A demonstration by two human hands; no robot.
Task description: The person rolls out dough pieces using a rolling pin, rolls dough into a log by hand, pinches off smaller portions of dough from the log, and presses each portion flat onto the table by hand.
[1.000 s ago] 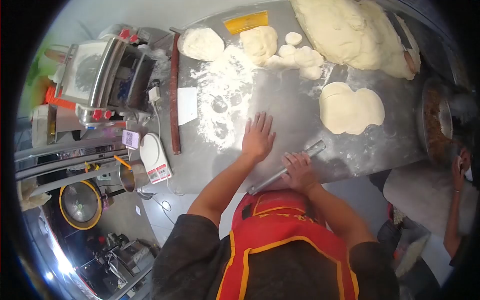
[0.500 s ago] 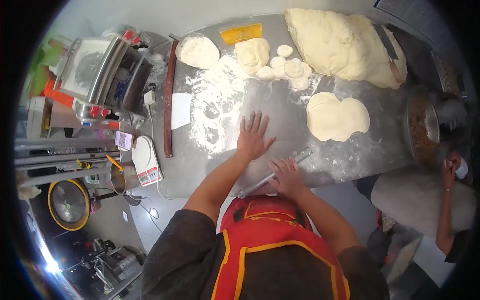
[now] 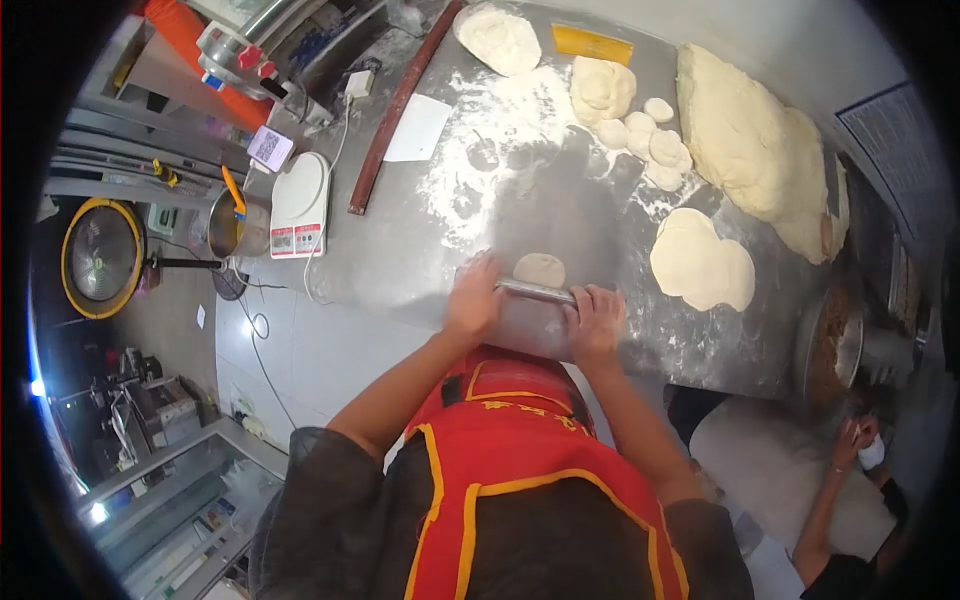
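A thin metal rolling pin (image 3: 537, 292) lies across the front part of the steel worktable, at the near edge of a small round piece of dough (image 3: 540, 268). At the pin's left end is my left hand (image 3: 474, 297), closed over it and slightly blurred. Its right end sits under the curled fingers of my right hand (image 3: 597, 318). To the right lie several flat rolled dough rounds (image 3: 700, 260), overlapping. Small dough pieces (image 3: 660, 150) and a dough lump (image 3: 602, 88) rest further back, left of a large dough mass (image 3: 755, 145).
Loose flour (image 3: 490, 140) covers the table's left middle. Farther left are a white card (image 3: 418, 128), a long brown stick (image 3: 405, 105) and a kitchen scale (image 3: 300, 205). A yellow scraper (image 3: 593, 44) lies at the back. Another person's hands (image 3: 855, 438) show at lower right, below a metal bowl (image 3: 835, 345).
My left hand has gone from lying flat on the table to the pin's left end. The pin has turned nearly crosswise, and a small dough round now shows before it. The view has shifted.
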